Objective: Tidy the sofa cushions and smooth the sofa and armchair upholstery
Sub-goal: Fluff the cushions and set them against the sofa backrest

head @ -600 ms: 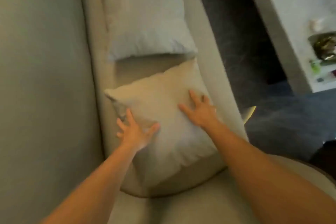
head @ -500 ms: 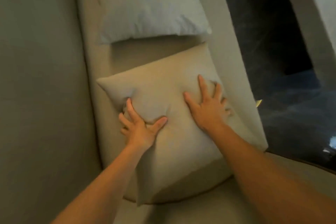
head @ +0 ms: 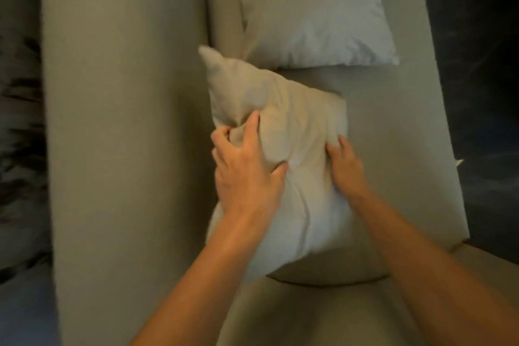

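Observation:
A beige cushion [head: 297,126] stands tilted on the sofa seat [head: 398,126], squeezed narrow between my hands and leaning toward the backrest [head: 123,121]. My left hand [head: 247,168] grips its left side, fingers dug into bunched fabric. My right hand [head: 346,166] presses and holds its right edge. A pale white cushion [head: 314,8] lies flat on the seat just beyond it, its near edge almost touching the beige one's top corner.
The sofa's rounded near end [head: 323,312] curves under my forearms. Dark carpet [head: 483,93] runs along the right of the sofa's front edge. A dark blurred area [head: 19,121] shows behind the backrest at the left.
The beige cushion has gone from lying flat under my pressing palms to being gripped at both sides, lifted and squeezed upright. The view has swung left.

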### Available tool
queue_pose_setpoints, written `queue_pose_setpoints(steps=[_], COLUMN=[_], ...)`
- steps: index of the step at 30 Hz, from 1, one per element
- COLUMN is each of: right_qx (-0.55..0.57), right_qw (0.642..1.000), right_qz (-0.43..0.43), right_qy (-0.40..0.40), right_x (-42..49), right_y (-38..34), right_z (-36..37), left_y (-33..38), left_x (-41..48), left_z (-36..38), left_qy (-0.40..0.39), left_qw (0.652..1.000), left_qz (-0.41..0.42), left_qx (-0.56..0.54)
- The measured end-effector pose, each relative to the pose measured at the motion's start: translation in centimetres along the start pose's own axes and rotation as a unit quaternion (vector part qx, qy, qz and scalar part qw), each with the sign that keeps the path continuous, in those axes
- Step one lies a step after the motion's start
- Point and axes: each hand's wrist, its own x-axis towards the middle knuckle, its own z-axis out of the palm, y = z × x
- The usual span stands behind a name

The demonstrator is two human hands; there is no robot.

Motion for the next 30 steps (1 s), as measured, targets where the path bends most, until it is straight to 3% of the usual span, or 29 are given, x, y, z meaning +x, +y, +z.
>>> queue_pose_setpoints(steps=[3, 6, 11, 13, 15, 18, 21, 24, 30], right_qx=[0.059, 0.127, 0.075, 0.063, 0.042, 0.014, -0.074, -0.158, -0.127], right_qw=[0.995, 0.986, 0.981, 0.988, 0.996, 0.976, 0.975, 0.974, 0.969], right_qz=[-0.037, -0.022, -0.054, -0.055, -0.076, -0.124, -0.12, -0.12, -0.153], right_qy=[-0.068, -0.108, -0.168, -0.127, 0.005, 0.177, 0.171, 0.106, 0.144], right_x=[-3.0, -3.4, 0.3, 2.6, 6.0, 11.5, 17.2, 22.8, 28.2], right_y=[-4.2, -7.2, -6.9, -7.7, -9.7, -13.8, -16.9, -16.5, -13.0], right_z=[6.8, 11.0, 8.0, 4.4, 0.3, -5.5, -8.6, -8.1, -5.2], left_y=[-2.7, -4.3, -0.7, 1.5, 4.9, 10.4, 11.7, 9.8, 6.7], left_x=[0.6, 1.5, 3.9, 6.3, 10.3, 18.3, 26.9, 33.1, 37.4], left_z=[-5.7, -7.1, -5.5, -6.0, -5.5, -1.4, 4.0, 8.1, 14.0], left_qy=[0.045, 0.006, -0.057, -0.027, -0.007, -0.061, -0.154, -0.163, -0.14], left_qw=[0.994, 0.996, 0.963, 0.955, 0.961, 0.975, 0.983, 0.981, 0.985], left_qz=[0.037, -0.002, -0.016, 0.0, 0.033, 0.065, -0.001, -0.106, -0.09], left_qx=[0.087, 0.086, 0.262, 0.295, 0.273, 0.204, 0.098, 0.013, -0.055])
